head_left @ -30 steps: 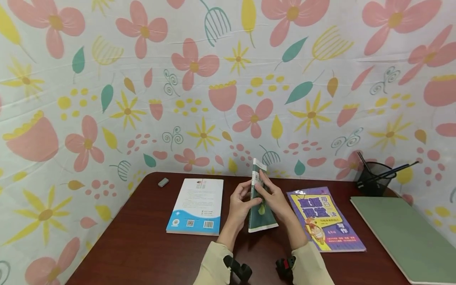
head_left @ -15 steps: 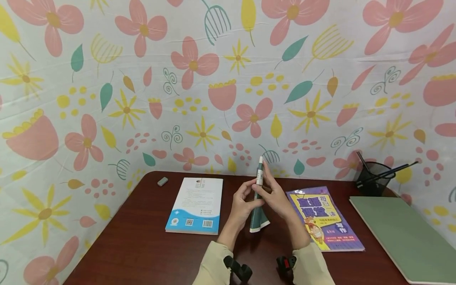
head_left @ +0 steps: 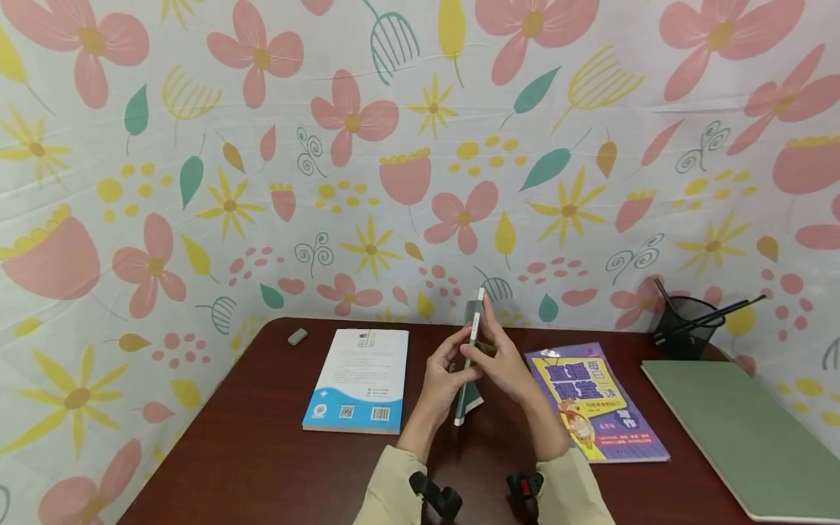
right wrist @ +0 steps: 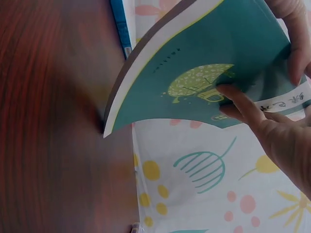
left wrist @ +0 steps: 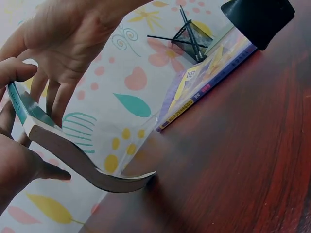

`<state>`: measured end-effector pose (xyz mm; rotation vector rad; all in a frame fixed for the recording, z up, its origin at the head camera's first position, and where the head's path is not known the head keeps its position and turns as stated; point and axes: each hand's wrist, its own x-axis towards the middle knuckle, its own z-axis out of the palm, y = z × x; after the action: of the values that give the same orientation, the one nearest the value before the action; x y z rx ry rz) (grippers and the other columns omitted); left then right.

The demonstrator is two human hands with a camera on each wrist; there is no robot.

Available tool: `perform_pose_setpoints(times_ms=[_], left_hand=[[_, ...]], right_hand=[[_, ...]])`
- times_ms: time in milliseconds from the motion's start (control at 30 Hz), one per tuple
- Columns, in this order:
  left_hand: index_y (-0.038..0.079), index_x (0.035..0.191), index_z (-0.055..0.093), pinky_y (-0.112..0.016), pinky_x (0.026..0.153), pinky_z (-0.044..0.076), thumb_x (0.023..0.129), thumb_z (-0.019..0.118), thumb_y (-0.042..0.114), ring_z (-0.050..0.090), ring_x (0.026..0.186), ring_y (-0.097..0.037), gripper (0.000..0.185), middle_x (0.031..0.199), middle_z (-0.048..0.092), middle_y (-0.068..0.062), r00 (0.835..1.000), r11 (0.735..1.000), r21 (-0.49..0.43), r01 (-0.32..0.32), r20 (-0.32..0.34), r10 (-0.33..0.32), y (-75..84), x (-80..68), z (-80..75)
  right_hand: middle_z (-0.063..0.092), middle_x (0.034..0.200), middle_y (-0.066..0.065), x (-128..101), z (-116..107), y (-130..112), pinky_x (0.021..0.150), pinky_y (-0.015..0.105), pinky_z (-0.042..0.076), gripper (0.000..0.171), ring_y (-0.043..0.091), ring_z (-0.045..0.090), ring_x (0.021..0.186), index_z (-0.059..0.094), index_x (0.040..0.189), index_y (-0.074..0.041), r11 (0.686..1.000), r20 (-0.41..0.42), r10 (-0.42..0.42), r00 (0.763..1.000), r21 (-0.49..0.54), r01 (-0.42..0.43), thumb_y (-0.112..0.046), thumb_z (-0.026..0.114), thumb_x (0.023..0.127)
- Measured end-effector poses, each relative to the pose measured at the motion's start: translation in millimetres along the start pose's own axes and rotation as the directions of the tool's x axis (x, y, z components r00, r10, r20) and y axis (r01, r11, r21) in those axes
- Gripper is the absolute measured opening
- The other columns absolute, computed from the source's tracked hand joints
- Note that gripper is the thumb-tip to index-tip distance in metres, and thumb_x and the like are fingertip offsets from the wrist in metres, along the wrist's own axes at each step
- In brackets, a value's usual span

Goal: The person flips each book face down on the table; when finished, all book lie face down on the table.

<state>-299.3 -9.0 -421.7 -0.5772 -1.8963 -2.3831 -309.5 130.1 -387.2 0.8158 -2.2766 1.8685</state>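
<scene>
A black wire-mesh pen cup point(head_left: 682, 332) stands at two o'clock on the dark red-brown wooden desk point(head_left: 262, 452), against the flower-printed cloth backdrop point(head_left: 197, 182); several thin dark pens point(head_left: 718, 313) lean out of it towards the right.

At the middle of the desk a thin teal paperback point(head_left: 469, 364) stands on its lower edge, nearly edge-on to the head camera. Its soft cover and pages bow in a curve, and the cover bears a pale green picture and a white band. The left hand point(head_left: 442, 379) grips it from nine o'clock, thumb and fingers curled round the spine side. The right hand point(head_left: 505, 364) grips it from three o'clock, fingertips point(right wrist: 233, 94) pressing the glossy cover.

At nine o'clock a white and blue book point(head_left: 359, 379) lies flat, back cover up, with barcodes on it. At three o'clock lies a purple and yellow workbook point(head_left: 593, 401), and beyond it, at four o'clock, a plain matte green board point(head_left: 741, 430). A small grey eraser point(head_left: 297, 336) sits at ten o'clock near the desk's far edge.
</scene>
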Motion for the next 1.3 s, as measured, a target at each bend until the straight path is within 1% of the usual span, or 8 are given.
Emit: perform_pose_setpoints(times_ms=[233,533,733,867,933,1000,1133,1300], left_hand=[[0.014,0.144,0.048,-0.063,0.116,0.019,0.086,0.065,0.000,0.035,0.145,-0.025,0.063,0.158,0.036,0.000,0.999,0.999,0.001,-0.052,0.008,0.052,-2.6,0.1,1.3],[0.006,0.143,0.047,-0.048,0.114,0.026,0.080,0.060,-0.010,0.019,0.152,-0.023,0.067,0.165,0.019,-0.002,0.996,0.995,-0.043,-0.086,-0.007,0.086,-5.3,1.1,0.9],[0.014,0.148,0.044,-0.030,0.106,0.034,0.080,0.062,-0.009,0.015,0.153,-0.021,0.074,0.166,0.014,0.002,0.996,0.996,0.032,-0.085,-0.003,0.085,-5.7,1.7,-1.7],[0.021,0.150,0.041,-0.033,0.107,0.033,0.081,0.063,-0.007,0.013,0.153,-0.023,0.078,0.166,0.013,0.003,0.996,0.991,0.095,-0.089,-0.005,0.090,-5.9,1.8,-3.3],[0.022,0.151,0.039,-0.041,0.112,0.031,0.082,0.064,-0.004,0.011,0.153,-0.027,0.078,0.166,0.011,0.002,0.996,0.989,0.119,-0.087,-0.004,0.088,-6.3,1.2,-3.7],[0.025,0.152,0.036,-0.050,0.115,0.028,0.083,0.067,0.000,0.008,0.153,-0.029,0.079,0.166,0.008,0.001,0.997,0.987,0.143,-0.076,-0.004,0.077,-6.5,0.6,-3.8],[0.031,0.152,0.034,-0.062,0.115,0.023,0.084,0.073,0.010,0.000,0.153,-0.036,0.081,0.167,-0.003,-0.001,0.999,0.981,0.190,-0.043,-0.012,0.046,-6.6,-0.3,-3.9],[0.034,0.151,0.036,-0.069,0.112,0.019,0.082,0.079,0.019,-0.010,0.151,-0.040,0.083,0.165,-0.017,-0.004,0.998,0.962,0.270,-0.040,-0.031,0.051,-7.8,0.4,-5.7]], right_hand=[[0.010,0.163,0.021,0,6,-2,0.103,0.060,0.040,0.086,0.047,0.036,0.138,-0.008,0.157,-0.030,1.000,-0.050,-0.013,0.999,-0.009,0.012,-0.006,0.052,0.099],[0.025,0.161,0.016,1,15,-3,0.093,0.060,0.048,0.087,0.045,0.052,0.125,0.002,0.156,-0.037,1.000,-0.125,0.004,0.992,-0.005,-0.004,0.001,0.050,0.094],[0.034,0.157,0.017,1,21,-5,0.089,0.048,0.054,0.087,0.042,0.056,0.122,0.005,0.157,-0.033,1.000,-0.182,0.012,0.983,0.001,-0.012,0.005,0.048,0.092],[0.033,0.157,0.017,2,23,-5,0.085,0.035,0.056,0.087,0.039,0.055,0.125,0.005,0.156,-0.035,1.000,-0.201,0.005,0.980,-0.008,-0.007,0.007,0.047,0.093],[0.033,0.157,0.017,1,23,-5,0.077,0.028,0.054,0.088,0.039,0.060,0.118,0.005,0.156,-0.037,1.000,-0.222,0.009,0.975,-0.012,-0.012,0.008,0.047,0.093],[0.031,0.158,0.017,1,22,-6,0.066,0.024,0.050,0.089,0.035,0.068,0.096,0.006,0.156,-0.038,1.000,-0.234,0.013,0.972,-0.016,-0.017,0.010,0.045,0.093],[0.025,0.161,0.014,0,20,-7,0.060,0.023,0.044,0.088,0.025,0.066,0.069,0.010,0.155,-0.040,0.999,-0.261,0.026,0.965,-0.017,-0.032,0.012,0.044,0.093],[0.022,0.163,0.007,0,17,-11,0.059,0.023,0.043,0.081,0.037,0.066,0.108,0.020,0.155,-0.036,0.997,-0.307,0.071,0.949,0.018,-0.069,0.011,0.044,0.094]])
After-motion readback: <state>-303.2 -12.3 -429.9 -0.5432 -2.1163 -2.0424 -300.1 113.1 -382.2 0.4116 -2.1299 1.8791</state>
